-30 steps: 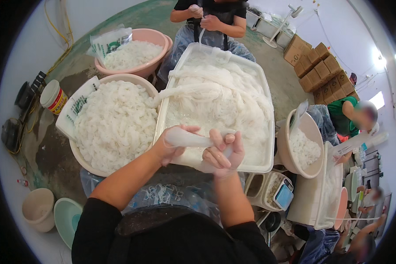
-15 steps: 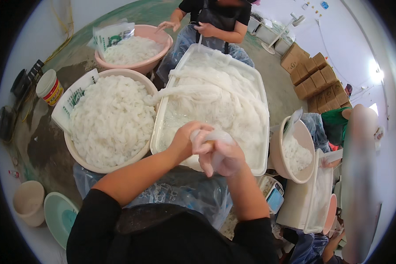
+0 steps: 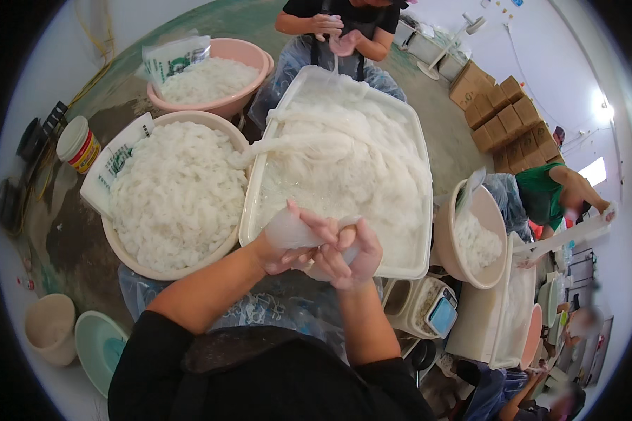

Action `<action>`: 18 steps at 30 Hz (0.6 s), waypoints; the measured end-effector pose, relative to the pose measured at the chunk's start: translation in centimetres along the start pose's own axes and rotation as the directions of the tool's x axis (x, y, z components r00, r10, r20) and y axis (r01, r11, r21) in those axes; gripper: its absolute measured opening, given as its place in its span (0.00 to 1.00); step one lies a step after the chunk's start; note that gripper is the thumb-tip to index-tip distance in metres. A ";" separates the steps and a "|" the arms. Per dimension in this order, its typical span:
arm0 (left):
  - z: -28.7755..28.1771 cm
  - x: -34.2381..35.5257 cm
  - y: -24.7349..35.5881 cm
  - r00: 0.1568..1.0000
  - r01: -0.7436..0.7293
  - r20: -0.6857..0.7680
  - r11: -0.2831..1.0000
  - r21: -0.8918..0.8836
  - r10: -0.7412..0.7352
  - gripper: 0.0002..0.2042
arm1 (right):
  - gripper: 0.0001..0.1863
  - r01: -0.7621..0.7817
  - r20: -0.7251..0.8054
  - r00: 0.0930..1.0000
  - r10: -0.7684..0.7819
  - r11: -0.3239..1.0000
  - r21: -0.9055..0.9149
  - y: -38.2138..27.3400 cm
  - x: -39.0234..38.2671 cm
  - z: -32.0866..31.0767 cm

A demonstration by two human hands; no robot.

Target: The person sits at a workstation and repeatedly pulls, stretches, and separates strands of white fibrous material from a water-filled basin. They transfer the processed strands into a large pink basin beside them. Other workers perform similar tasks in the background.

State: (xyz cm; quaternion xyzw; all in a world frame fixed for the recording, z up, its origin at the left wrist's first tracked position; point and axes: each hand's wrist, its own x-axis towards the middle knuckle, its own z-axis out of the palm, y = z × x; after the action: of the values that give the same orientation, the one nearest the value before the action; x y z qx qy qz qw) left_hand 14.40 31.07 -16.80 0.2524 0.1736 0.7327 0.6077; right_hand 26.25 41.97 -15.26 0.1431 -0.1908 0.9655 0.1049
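Note:
My left hand [image 3: 274,249] and my right hand [image 3: 361,259] meet in front of me, over the near edge of a white rectangular tray [image 3: 427,217]. Wet, whitish floss [image 3: 288,230] stretches over the left hand and between the two. Both sets of fingers are curled and closed on it, partly covering one another. The tray holds a thick mass of white wet floss [image 3: 358,168]. One rope of it trails over the left rim to a beige tub [image 3: 112,235] heaped with white floss clumps [image 3: 175,189].
Across the tray, a person [image 3: 337,35] pulls floss with both hands. A pink tub [image 3: 260,81] stands behind the beige one. At right are another floss-filled tub [image 3: 446,245], a scale [image 3: 435,316] and a person in green [image 3: 541,193] stretching floss. Brown cartons [image 3: 505,119] are stacked behind.
My hands have shifted slightly toward me, and the floss now spreads over the left one. Across the tray, the person's hands have come together around floss. The person in green has stretched an arm out.

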 end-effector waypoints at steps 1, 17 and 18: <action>-0.7 -0.1 0.0 0.978 -0.016 0.207 0.999 0.037 0.008 0.33 | 0.28 -0.040 -0.060 0.997 0.040 0.999 -0.007 0.3 0.0 0.8; 1.2 6.6 12.9 0.903 0.429 -0.414 -0.279 0.859 0.113 0.21 | 0.15 0.065 -0.321 0.802 -0.503 0.608 -0.792 -7.7 9.3 1.9; 1.4 6.8 13.1 0.874 0.486 -0.467 -0.217 0.846 0.137 0.19 | 0.14 0.100 -0.296 0.785 -0.544 0.583 -0.806 -7.8 9.2 1.8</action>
State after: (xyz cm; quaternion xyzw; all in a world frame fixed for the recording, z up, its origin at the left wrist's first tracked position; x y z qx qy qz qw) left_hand 3.76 34.97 -7.27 0.4400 0.8248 0.2624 0.2392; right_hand 20.04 49.72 -8.09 -0.1442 -0.5077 0.7582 0.3828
